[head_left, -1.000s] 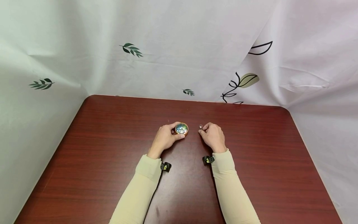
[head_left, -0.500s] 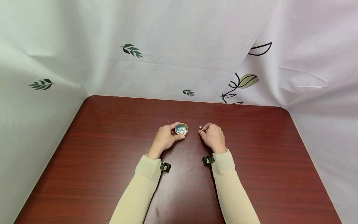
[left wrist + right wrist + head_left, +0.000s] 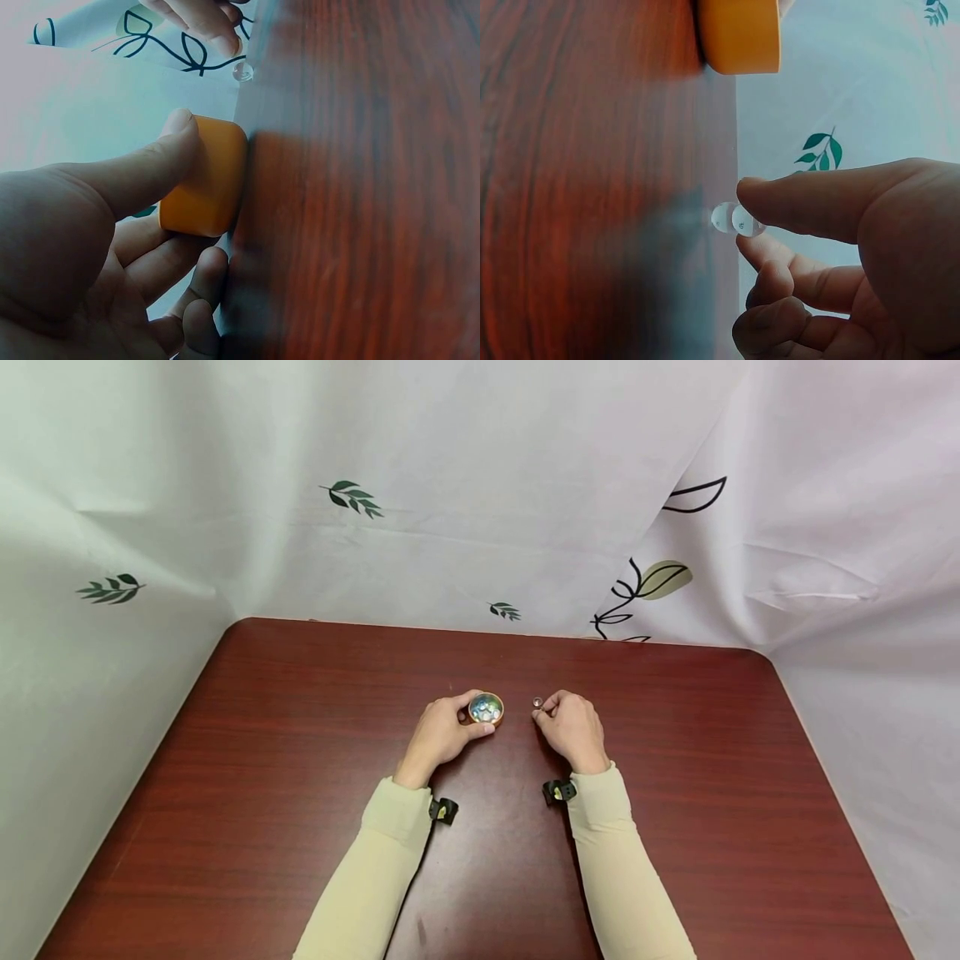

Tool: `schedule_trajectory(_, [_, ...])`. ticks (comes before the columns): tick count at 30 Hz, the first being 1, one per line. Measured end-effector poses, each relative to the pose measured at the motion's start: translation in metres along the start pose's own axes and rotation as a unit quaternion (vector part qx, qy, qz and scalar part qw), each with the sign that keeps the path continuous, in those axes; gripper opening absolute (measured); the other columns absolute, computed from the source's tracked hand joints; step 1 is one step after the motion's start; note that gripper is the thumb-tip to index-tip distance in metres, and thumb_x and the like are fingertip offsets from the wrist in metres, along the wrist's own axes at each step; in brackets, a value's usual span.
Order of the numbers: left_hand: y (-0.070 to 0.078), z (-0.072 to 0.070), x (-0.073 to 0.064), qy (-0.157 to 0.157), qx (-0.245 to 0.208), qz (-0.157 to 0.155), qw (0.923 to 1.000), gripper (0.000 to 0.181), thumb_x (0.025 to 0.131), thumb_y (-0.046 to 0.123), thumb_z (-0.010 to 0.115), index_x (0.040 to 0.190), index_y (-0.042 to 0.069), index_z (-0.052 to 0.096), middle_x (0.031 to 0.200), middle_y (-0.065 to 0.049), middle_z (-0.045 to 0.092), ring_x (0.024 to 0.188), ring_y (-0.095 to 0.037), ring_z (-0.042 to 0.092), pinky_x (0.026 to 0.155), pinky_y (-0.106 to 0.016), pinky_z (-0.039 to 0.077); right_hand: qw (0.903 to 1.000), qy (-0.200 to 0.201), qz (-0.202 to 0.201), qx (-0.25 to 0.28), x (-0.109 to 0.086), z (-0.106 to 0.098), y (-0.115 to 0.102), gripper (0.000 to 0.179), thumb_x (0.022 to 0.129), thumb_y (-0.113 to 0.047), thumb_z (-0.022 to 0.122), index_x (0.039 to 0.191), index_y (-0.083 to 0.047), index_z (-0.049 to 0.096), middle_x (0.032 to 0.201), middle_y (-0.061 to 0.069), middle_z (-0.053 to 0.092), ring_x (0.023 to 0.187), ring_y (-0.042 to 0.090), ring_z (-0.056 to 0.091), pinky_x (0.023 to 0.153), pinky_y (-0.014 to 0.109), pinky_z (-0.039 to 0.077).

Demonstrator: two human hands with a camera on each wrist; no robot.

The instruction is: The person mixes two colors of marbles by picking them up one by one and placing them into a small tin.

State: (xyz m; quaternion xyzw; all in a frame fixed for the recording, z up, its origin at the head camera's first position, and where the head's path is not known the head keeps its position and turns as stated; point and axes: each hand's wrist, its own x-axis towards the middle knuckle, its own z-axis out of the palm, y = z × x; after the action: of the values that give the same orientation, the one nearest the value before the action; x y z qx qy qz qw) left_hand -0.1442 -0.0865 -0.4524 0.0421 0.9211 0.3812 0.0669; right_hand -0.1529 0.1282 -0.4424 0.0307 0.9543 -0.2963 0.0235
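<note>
My left hand [image 3: 438,731] holds a small round orange bowl [image 3: 206,180] on the table, thumb on the near side and fingers on the far side. Shiny glass-like pieces in blue, green and clear tones [image 3: 486,708] show inside it. To the right of the bowl, my right hand [image 3: 573,728] pinches a clear glass marble [image 3: 748,221] between thumb and index finger, low over the table. A second clear marble [image 3: 722,217] shows right beside the pinched one, overlapped by it in the right wrist view. The other right fingers are curled in.
The dark red wood-grain table [image 3: 300,827] has rounded far corners. White cloth [image 3: 450,527] with leaf prints hangs behind it and along both sides. Each sleeve cuff carries a small black wrist camera [image 3: 444,811].
Both hands, the bowl and the marbles keep their places on the table. Only the head view has shifted, with the scene a few pixels lower.
</note>
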Motion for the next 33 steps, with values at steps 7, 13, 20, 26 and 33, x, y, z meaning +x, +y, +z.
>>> schedule_trajectory(7, [0.0001, -0.0007, -0.0008, 0.002, -0.002, 0.003, 1.0, 0.054, 0.085, 0.035, 0.083, 0.136, 0.026, 0.066, 0.099, -0.005, 0.07, 0.092, -0.024, 0.06, 0.085, -0.042, 0.047, 1.0, 0.004, 0.001, 0.002, -0.0015, -0.0024, -0.0015, 0.018, 0.091, -0.029, 0.073, 0.09, -0.011, 0.07, 0.08, 0.003, 0.065, 0.072, 0.024, 0.06, 0.067, 0.042, 0.048])
schedule_trajectory(13, [0.0, -0.0005, -0.0003, 0.005, 0.003, 0.01, 0.9999, 0.052, 0.085, 0.035, 0.084, 0.133, 0.028, 0.067, 0.094, -0.003, 0.069, 0.087, -0.023, 0.059, 0.081, -0.041, 0.047, 1.0, 0.008, -0.001, 0.003, -0.0027, -0.0033, -0.0024, 0.018, 0.091, -0.029, 0.073, 0.091, -0.011, 0.07, 0.08, 0.003, 0.064, 0.072, 0.024, 0.06, 0.067, 0.042, 0.048])
schedule_trajectory(20, [-0.0006, 0.0, -0.0006, 0.006, -0.001, 0.005, 1.0, 0.052, 0.085, 0.035, 0.084, 0.134, 0.028, 0.067, 0.096, -0.004, 0.069, 0.089, -0.024, 0.058, 0.081, -0.041, 0.047, 0.9998, 0.017, -0.007, 0.007, -0.0028, -0.0042, -0.0045, 0.018, 0.09, -0.028, 0.074, 0.091, -0.011, 0.071, 0.08, 0.003, 0.065, 0.073, 0.024, 0.061, 0.069, 0.043, 0.048])
schedule_trajectory(26, [-0.0014, 0.0001, -0.0004, 0.004, 0.001, 0.003, 1.0, 0.052, 0.085, 0.035, 0.084, 0.133, 0.028, 0.067, 0.095, -0.004, 0.069, 0.09, -0.025, 0.058, 0.082, -0.041, 0.046, 0.9997, 0.019, -0.011, 0.01, -0.0032, -0.0044, -0.0054, 0.017, 0.09, -0.028, 0.074, 0.091, -0.011, 0.071, 0.08, 0.003, 0.064, 0.073, 0.024, 0.06, 0.069, 0.042, 0.048])
schedule_trajectory(33, [-0.0013, -0.0004, 0.0005, 0.001, 0.003, 0.004, 1.0, 0.055, 0.085, 0.035, 0.083, 0.137, 0.026, 0.065, 0.098, -0.005, 0.07, 0.092, -0.025, 0.059, 0.085, -0.042, 0.047, 0.9994, 0.023, -0.018, 0.018, -0.0038, -0.0042, -0.0063, 0.017, 0.091, -0.028, 0.074, 0.092, -0.011, 0.071, 0.08, 0.002, 0.063, 0.072, 0.023, 0.059, 0.068, 0.041, 0.047])
